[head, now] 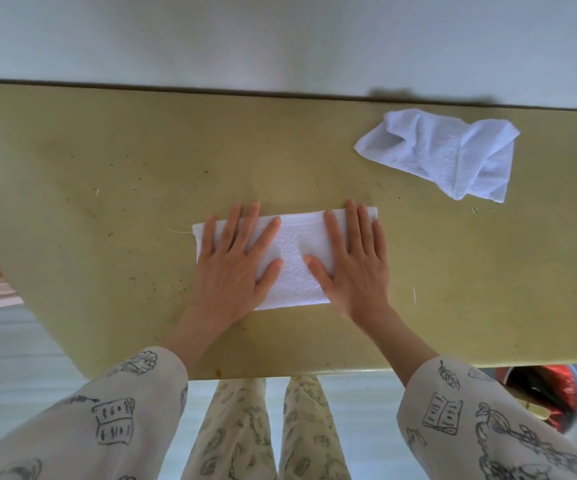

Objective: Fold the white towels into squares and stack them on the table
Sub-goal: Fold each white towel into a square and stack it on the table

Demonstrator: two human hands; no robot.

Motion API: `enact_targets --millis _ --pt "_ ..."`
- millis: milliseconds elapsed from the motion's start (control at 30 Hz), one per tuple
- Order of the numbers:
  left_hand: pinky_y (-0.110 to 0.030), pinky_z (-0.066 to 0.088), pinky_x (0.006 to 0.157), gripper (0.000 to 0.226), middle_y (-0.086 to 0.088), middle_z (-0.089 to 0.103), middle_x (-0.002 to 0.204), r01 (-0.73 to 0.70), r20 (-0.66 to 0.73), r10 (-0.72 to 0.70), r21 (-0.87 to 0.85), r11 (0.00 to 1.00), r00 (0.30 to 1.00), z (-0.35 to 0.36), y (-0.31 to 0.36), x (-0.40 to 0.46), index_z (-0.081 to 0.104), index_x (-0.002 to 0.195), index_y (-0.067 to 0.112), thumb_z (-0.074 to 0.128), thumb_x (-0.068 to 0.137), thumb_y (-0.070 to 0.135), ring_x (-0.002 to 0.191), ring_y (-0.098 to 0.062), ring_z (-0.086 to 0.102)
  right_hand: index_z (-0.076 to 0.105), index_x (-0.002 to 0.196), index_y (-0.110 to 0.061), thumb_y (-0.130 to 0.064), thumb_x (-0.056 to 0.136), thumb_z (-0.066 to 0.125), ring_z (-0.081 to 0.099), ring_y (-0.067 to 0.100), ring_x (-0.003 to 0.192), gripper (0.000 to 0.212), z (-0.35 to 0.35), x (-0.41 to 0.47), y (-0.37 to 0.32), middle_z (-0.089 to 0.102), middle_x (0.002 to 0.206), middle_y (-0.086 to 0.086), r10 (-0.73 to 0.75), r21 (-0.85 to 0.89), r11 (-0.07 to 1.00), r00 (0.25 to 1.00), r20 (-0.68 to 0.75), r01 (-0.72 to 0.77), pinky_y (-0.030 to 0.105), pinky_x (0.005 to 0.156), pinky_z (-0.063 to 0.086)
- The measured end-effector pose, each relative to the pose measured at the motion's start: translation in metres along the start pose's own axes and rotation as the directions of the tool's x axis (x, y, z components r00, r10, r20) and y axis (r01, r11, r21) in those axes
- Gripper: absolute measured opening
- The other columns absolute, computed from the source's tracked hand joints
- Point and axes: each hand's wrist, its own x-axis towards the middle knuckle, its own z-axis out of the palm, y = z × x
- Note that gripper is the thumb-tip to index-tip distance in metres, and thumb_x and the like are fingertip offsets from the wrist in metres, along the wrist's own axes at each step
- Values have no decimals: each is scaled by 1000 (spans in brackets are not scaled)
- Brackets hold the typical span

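Both of my hands lie flat, fingers straight and spread, pressing down on the folded towel [292,261]. My left hand [235,268] covers its left part, the fingertips reaching past the far edge onto the table [107,161]; my right hand [353,261] covers its right part, fingers pointing away from me, thumb angled in toward the middle. Neither hand grips anything; the palms only press. The towel is a white oblong, longer from left to right, lying in the middle of the yellowish table near my side of it. A loose thread trails from its left edge. Well apart from it, toward the far right of the table, lies a second white towel [443,154], crumpled and unfolded. My patterned sleeves [481,424] show at the near edge, and a red object [554,393] sits below the table at the right.
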Motion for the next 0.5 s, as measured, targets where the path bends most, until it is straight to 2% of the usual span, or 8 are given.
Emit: enact_targets --millis 67,200,267,333,433,500 --pt "-53 15 113 55 -8 29 151 57 40 -56 -21 998 998 -3 -7 -1 32 143 20 26 95 46 139 -29 27 29 144 -16 -61 91 24 16 29 141 70 -1 0 0 25 152 20 3 -12 1000 1000 10 -3 42 115 13" --pt "-49 8 115 60 -14 13 155 308 73 -300 -191 932 951 -17 -40 -12 18 147 11 14 95 42 143 -32 9 22 146 -20 -63 91 21 11 29 142 70 -7 -1 -2 20 154 19 22 -2 1000 999 27 -22 44 115 4" --pt "-47 12 115 57 -19 15 153 397 43 -403 -291 870 914 -29 -48 -19 22 145 6 28 98 38 142 -35 9 18 146 -24 -61 90 25 8 28 143 68 -11 -3 -8 16 155 16 38 39 999 999 5 -38 46 114 -3" --pt "-47 23 109 52 -22 29 143 461 20 -486 -351 815 874 -41 -46 -20 35 137 4 48 94 30 132 -38 24 17 147 -25 -58 92 23 6 28 144 64 -15 -5 -23 14 156 13 -23 75 997 1000 -15 24 49 115 -4" --pt "-40 26 103 50 -15 35 131 609 198 -601 -489 624 774 -52 -40 -4 45 127 13 64 83 30 121 -31 30 22 146 -26 -54 95 21 9 28 144 59 -12 -3 -50 19 155 10 -160 84 983 987 -16 160 56 114 2" --pt "-39 26 103 53 -11 36 129 669 296 -614 -485 563 732 -55 -41 8 47 123 15 70 78 32 122 -28 31 27 145 -25 -54 94 23 12 29 143 58 -5 1 -58 24 154 11 -168 77 983 986 -5 168 57 113 4"
